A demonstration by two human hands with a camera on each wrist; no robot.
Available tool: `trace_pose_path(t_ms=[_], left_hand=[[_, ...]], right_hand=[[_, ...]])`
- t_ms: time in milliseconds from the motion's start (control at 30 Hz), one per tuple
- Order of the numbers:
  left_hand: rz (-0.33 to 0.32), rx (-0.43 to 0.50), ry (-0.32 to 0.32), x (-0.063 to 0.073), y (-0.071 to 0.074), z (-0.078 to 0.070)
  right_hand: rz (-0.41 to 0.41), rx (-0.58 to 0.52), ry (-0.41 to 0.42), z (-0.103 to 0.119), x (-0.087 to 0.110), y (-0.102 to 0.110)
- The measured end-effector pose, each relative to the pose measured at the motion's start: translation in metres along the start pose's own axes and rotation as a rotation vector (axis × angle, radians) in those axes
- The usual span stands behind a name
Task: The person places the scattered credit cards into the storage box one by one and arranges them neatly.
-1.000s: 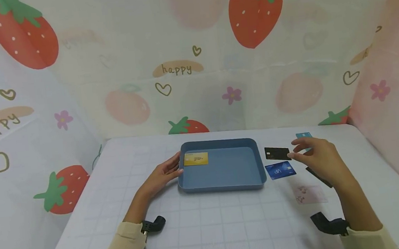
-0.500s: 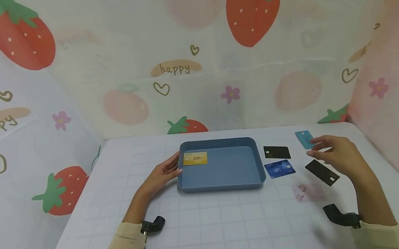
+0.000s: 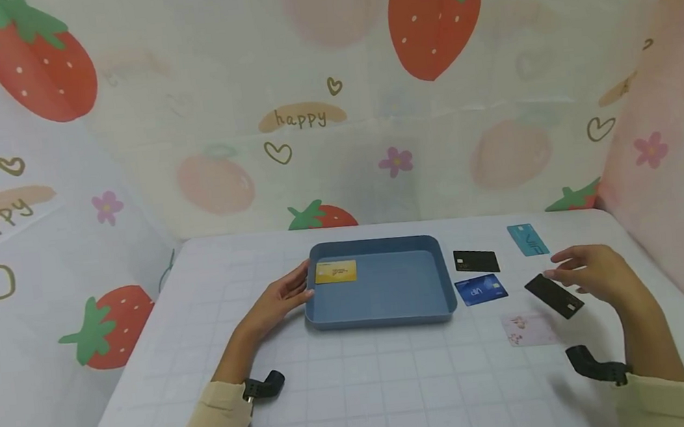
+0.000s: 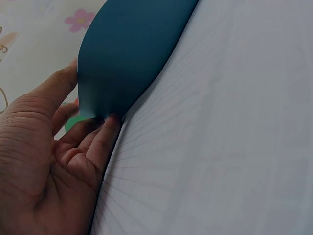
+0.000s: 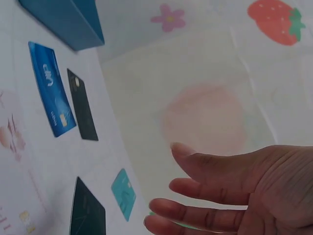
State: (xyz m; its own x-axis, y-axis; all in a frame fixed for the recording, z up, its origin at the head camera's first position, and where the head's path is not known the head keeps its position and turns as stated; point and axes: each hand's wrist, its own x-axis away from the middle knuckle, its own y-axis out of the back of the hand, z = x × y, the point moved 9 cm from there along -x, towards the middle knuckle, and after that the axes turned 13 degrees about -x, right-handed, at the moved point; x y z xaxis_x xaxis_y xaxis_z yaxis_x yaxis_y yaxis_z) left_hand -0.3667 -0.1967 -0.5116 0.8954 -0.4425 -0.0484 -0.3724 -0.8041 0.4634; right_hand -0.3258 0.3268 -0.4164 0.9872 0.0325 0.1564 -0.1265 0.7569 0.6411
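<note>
At the left end of a blue tray (image 3: 399, 294), my left hand (image 3: 275, 302) holds the side, thumb at the rim and fingers curled low against its outer wall (image 4: 127, 54). A yellow card (image 3: 335, 272) lies in the tray's upper left. Over the right part of the table hovers my right hand (image 3: 598, 275), fingers loosely bent with nothing between them in the right wrist view. Its thumb overlaps the corner of a slanted dark card (image 3: 554, 296) in the head view. A teal VIP card (image 3: 527, 239) lies just beyond the fingertips.
Right of the tray lie a black card (image 3: 476, 261) and a blue VIP card (image 3: 481, 289) close together. A pale pink card (image 3: 528, 330) sits nearer the front. Strawberry-print cloth (image 3: 375, 169) hangs behind the white table (image 3: 359, 390) and at both sides.
My right hand has moved rightward from beside the black card, past the teal card, and then back toward me to the slanted dark card. My left hand stays at the tray.
</note>
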Motion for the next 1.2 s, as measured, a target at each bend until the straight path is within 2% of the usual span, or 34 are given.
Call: trace_pose_path(t_ms=[367,567,667,1000,1200], left_hand=[[-0.009,-0.017,0.009,-0.001,0.000,-0.002],[-0.027,-0.027,0.014,0.000,0.003,-0.002],[-0.032,-0.029,0.020,0.001,0.004,0.000],[-0.029,-0.039,0.028,0.002,0.001,-0.001],[-0.027,-0.047,0.028,0.003,0.002,-0.003]], right_hand=[[0.020,-0.035,-0.058,-0.031,-0.010,0.001],[0.013,-0.031,-0.071,-0.038,-0.017,-0.001],[0.022,-0.031,-0.114,-0.042,-0.019,-0.004],[0.012,0.086,-0.260,-0.060,-0.017,-0.009],[0.024,0.112,-0.285,-0.063,-0.015,-0.015]])
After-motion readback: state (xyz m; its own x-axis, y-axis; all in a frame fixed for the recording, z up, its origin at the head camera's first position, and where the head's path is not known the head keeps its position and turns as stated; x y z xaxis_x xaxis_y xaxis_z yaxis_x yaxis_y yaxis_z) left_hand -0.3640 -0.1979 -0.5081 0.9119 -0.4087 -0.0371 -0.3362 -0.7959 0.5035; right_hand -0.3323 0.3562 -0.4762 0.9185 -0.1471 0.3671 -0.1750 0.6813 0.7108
